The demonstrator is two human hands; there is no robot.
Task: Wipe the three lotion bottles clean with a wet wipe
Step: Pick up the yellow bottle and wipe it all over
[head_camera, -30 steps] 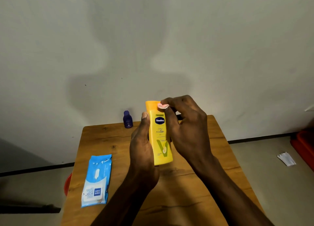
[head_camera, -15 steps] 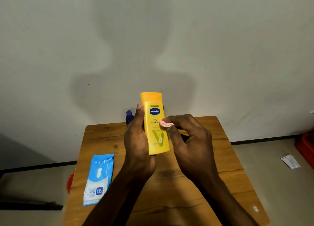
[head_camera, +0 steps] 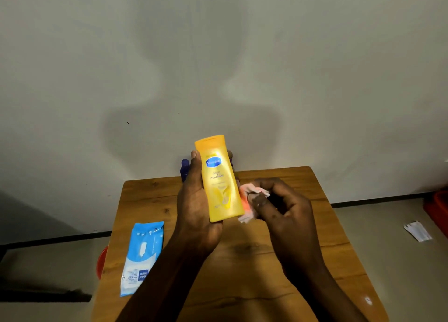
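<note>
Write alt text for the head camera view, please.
A left hand holds a yellow plastic lotion bottle upright above a wooden table while the right hand presses a crumpled wet wipe to its side. A blue wipes packet lies at left.

Left hand (head_camera: 194, 207): centre of frame, gripping the yellow lotion bottle (head_camera: 219, 178) upright, cap uppermost.
Right hand (head_camera: 278, 205): right of centre, pinching a crumpled wet wipe (head_camera: 252, 200) against the bottle's lower right side.
Bench (head_camera: 303, 249): wooden, lower half of frame.
Wipes pack (head_camera: 141, 256): blue, lower left, flat on the bench.
Dark blue bottle (head_camera: 184, 166): far bench edge, partly hidden behind the left hand.
</note>
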